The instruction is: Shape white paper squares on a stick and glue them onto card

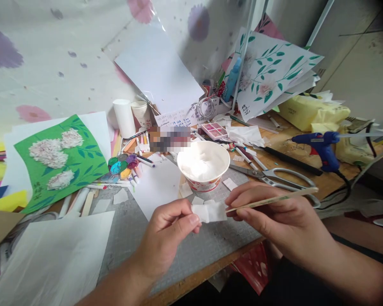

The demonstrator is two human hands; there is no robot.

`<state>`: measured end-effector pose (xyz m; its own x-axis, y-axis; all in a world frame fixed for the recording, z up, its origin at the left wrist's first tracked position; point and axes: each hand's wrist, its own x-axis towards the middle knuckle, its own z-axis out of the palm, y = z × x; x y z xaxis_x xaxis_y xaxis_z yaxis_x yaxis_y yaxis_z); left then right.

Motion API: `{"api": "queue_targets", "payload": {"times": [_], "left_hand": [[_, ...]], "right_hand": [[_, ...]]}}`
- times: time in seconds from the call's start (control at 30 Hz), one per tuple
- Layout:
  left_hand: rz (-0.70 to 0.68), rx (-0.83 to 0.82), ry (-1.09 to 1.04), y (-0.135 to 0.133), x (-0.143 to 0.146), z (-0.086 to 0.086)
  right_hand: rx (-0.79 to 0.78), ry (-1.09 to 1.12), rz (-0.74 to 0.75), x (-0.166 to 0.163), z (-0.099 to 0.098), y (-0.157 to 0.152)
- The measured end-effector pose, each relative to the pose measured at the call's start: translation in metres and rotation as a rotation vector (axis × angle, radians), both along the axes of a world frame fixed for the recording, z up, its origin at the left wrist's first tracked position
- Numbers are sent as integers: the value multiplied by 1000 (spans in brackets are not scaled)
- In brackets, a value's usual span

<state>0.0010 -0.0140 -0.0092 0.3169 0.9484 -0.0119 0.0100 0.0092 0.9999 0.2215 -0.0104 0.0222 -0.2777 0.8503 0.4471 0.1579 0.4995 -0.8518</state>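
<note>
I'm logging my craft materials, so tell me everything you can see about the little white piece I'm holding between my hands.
The small white piece looks like thin tissue or soft paper, roughly rectangular, crumpled and creased. It is held in the air above the grey cutting mat, just in front of the white bowl. The left hand pinches its left edge between thumb and fingers. The right hand holds a thin wooden stick whose tip meets the piece's right edge.
</note>
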Motion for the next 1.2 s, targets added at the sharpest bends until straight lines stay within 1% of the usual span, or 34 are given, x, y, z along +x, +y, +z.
{"api": "queue_targets", "payload": {"times": [0.07,0.13,0.2,0.27,0.4,0.5,0.57,0.63,0.67,0.7,0.73,0.8,0.87,0.93,0.97,1.0,1.07,1.1,1.2], "left_hand": [[71,47,54,3,-3,-2],[147,144,169,8,-5,0],[221,247,287,16,-3,7],[261,327,377,27,0,18],[217,439,566,54,10,45],[190,493,700,67,12,56],[236,601,776,63,11,59],[328,820,818,47,9,59],[334,903,787,37,9,56],[322,939,719,25,9,52],[284,938,616,13,9,46],[157,753,378,-5,12,29],[20,540,163,-14,16,11],[-11,251,-11,-16,19,-2],[-15,89,-86,-15,20,-5],[-18,-53,-143,-15,20,-6],[-44,-249,-219,-13,20,-4],[-67,-299,-248,-12,20,-2],[-106,-359,-283,-9,18,3]], "right_hand": [[-26,25,-42,7,0,3],[-59,58,-81,15,-1,4],[-90,83,-102,22,-2,5],[-126,111,-100,26,-3,5],[-163,168,-67,27,-4,4],[-169,200,-16,26,-3,5],[-191,222,21,25,-2,5],[-225,248,50,23,-1,4],[-247,269,62,23,-2,3],[-270,292,74,21,-2,2],[-291,314,87,20,-3,1],[-330,339,116,15,-6,-1],[-357,329,154,9,-10,-2],[-348,304,181,2,-13,-2],[-322,287,186,-1,-14,-2],[-282,264,186,-4,-14,-2],[-201,201,179,-8,-14,-2],[-173,170,176,-9,-13,-1],[-149,124,188,-12,-10,2]]}}
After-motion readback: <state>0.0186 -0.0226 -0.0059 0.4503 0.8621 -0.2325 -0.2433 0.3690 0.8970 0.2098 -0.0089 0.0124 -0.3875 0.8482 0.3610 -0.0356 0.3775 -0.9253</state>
